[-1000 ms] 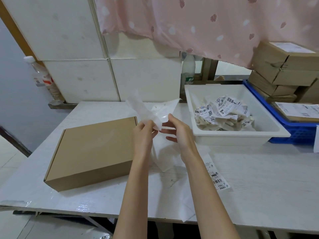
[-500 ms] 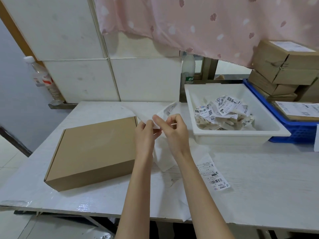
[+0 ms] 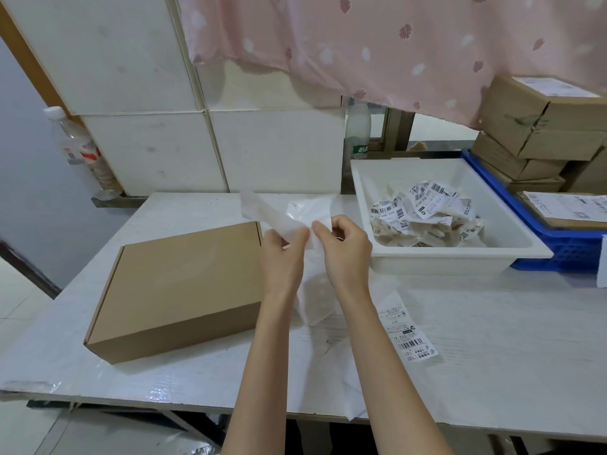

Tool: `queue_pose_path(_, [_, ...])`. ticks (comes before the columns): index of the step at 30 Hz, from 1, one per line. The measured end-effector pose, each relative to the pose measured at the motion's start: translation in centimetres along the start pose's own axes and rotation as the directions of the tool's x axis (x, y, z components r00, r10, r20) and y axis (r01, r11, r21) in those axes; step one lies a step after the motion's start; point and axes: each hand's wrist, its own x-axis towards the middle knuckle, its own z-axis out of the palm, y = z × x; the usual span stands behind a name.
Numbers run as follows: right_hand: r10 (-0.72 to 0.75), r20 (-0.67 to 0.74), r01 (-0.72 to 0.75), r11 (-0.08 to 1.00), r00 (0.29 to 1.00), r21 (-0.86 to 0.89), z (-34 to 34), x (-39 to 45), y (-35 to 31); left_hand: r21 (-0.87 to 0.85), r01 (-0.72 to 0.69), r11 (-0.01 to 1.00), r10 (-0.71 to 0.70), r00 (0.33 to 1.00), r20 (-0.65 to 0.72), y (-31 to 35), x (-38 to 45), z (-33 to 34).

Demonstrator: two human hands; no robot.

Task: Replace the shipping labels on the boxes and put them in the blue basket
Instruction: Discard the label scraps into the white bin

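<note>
Both hands up over desk centre, pinching one translucent white backing sheet (image 3: 279, 215) between them. Left hand (image 3: 282, 257) grip: thumb and fingers clamped on the sheet's lower edge; right hand (image 3: 345, 247) grip: thumb and forefinger clamped on the same sheet just beside the left. Sheet rises toward 11 o'clock from the hands, a crumpled part fanning toward 1 o'clock.

Flat brown cardboard box (image 3: 177, 287), closed, lies on the white desk (image 3: 509, 356) at 9 o'clock of the hands, its right edge near the left wrist; top face shows bare.

Printed white shipping label with barcode (image 3: 409, 333) lies flat on the desk at 4 o'clock of the right forearm, just beside it. More white sheets (image 3: 328, 366) lie under and between the forearms.

White plastic tray (image 3: 460, 254) at 2 o'clock, holding crumpled peeled labels (image 3: 427, 211). Blue plastic basket (image 3: 565, 251) touches the tray's right side, holding a labelled brown box (image 3: 568, 210). Stacked brown cardboard boxes (image 3: 542, 126) at the basket's far end. Pink patterned curtain (image 3: 394, 44) hangs above.
</note>
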Motion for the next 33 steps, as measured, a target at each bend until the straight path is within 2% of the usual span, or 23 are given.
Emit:
queue_pose_path(7, [0.032, -0.021, -0.032, 0.999, 0.999, 0.005, -0.2, -0.2, 0.1, 0.003, 0.012, 1.0, -0.013, 0.998, 0.054, 0.3, 0.2, -0.7])
queue_pose_path(12, [0.225, 0.002, -0.225, 0.972, 0.974, 0.065, -1.2, 1.4, 0.7, -0.094, 0.086, 0.992, -0.074, 0.99, 0.12, 0.2, 0.0, -1.4])
queue_pose_path(15, [0.31, 0.105, -0.323, 0.934, 0.945, 0.151, -1.6, 1.8, 0.5, -0.167, 0.142, 0.976, -0.133, 0.989, 0.064, 0.4, 0.2, -1.3])
queue_pose_path(18, [0.306, 0.191, -0.344, 0.915, 0.932, 0.211, -1.9, 1.8, 0.0, -0.146, 0.15, 0.978, -0.154, 0.988, -0.016, 0.3, 0.5, -1.1])
queue_pose_path(24, [0.342, 0.234, -0.399, 0.877, 0.91, 0.269, -2.1, 1.4, -0.6, -0.131, 0.124, 0.983, -0.134, 0.988, -0.07, 0.3, 0.4, -1.2])
queue_pose_path(33, [0.385, 0.11, -0.4, 0.887, 0.916, 0.23, -1.6, 1.0, 0.7, -0.137, 0.162, 0.977, -0.162, 0.987, 0.006, 0.6, 0.1, -1.3])
